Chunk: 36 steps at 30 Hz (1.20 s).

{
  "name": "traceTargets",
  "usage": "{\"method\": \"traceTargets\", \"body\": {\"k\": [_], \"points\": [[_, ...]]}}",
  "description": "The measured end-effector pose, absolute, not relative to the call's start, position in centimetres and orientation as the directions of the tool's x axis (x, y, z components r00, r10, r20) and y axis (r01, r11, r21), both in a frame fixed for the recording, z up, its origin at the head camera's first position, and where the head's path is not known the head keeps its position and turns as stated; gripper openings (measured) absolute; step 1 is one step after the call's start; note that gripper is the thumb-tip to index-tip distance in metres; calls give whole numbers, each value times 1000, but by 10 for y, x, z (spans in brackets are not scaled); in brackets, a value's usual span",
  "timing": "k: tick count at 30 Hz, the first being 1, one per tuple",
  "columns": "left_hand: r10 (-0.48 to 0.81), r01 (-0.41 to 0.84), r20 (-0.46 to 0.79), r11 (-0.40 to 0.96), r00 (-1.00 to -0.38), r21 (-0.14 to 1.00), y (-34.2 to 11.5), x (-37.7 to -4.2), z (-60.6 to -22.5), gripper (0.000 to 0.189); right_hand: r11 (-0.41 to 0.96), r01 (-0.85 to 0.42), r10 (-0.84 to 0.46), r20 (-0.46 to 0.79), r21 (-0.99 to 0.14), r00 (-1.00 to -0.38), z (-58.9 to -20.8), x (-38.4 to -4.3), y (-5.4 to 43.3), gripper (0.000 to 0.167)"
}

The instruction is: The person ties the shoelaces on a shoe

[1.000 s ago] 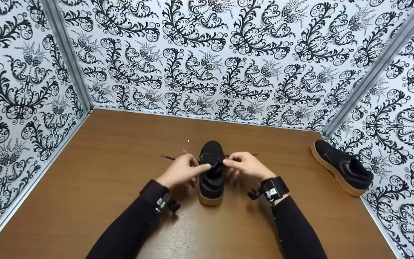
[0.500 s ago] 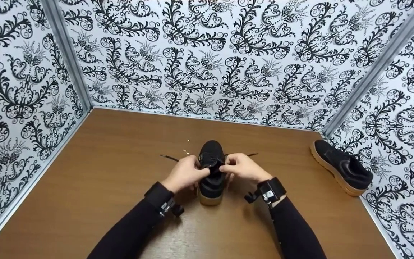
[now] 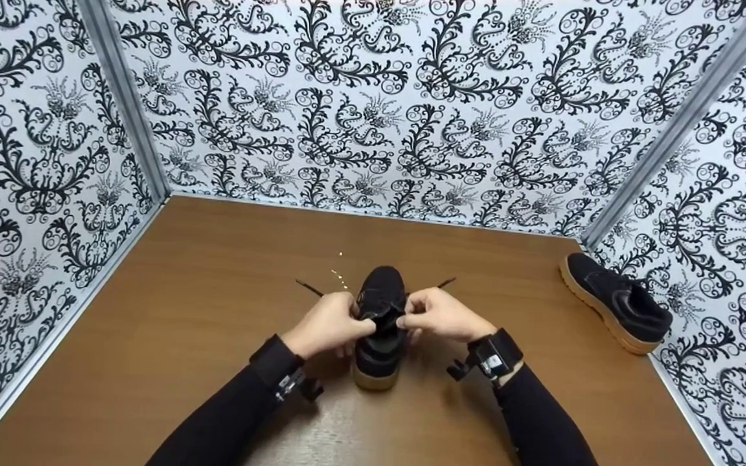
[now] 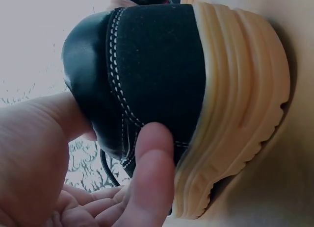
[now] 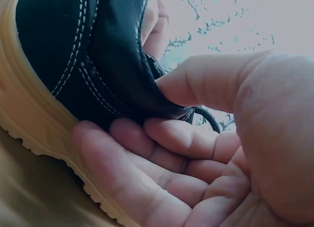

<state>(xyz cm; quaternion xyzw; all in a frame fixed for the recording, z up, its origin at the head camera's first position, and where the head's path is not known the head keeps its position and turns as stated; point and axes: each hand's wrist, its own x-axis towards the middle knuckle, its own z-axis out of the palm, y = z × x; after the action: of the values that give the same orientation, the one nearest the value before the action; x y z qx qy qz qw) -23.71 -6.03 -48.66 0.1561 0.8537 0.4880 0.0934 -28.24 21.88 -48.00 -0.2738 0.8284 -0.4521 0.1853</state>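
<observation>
The shoe [image 4: 167, 85] stands upright mid-counter [image 3: 217, 291], toe towards the back wall [image 3: 347, 97]; its upper is matt black with pale double stitching, the collar smooth and glossy, the sole tan and ridged; the left hand [image 3: 329, 327] and right hand [image 3: 441, 316] pinch opposite edges of its opening; lace [image 3: 309, 287] ends poke out both sides; wood-grained surface stretches wide leftward, while the other shoe [image 3: 609, 301] sits by the right edge.

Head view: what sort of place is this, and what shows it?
Probably a recording booth: patterned panels with grey corner posts enclose a brown tabletop on three visible sides, and wrist-strapped devices suggest filming.
</observation>
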Motion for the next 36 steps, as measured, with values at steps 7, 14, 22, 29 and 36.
{"method": "traceTargets", "body": {"k": [7,14,22,29,36], "points": [[451,185,-21,407,-892,895,-58,-216,-483,15,434,-296,-663,-79,-851,-745,-477,-264,222,19],[494,184,-66,441,-867,878,-60,-197,-474,16,427,-305,-741,-136,-852,-658,-468,-248,223,20],[546,235,-94,501,-833,833,-58,-182,-462,22,400,-326,-816,-171,-857,-552,-460,-243,224,19],[488,260,-57,556,-871,789,-57,-183,-460,46,356,-261,-833,-178,-897,-523,-467,-254,232,23],[384,407,208,563,-900,720,-48,-190,-473,44,288,-150,-739,-120,-946,-663,-476,-260,232,29]]}}
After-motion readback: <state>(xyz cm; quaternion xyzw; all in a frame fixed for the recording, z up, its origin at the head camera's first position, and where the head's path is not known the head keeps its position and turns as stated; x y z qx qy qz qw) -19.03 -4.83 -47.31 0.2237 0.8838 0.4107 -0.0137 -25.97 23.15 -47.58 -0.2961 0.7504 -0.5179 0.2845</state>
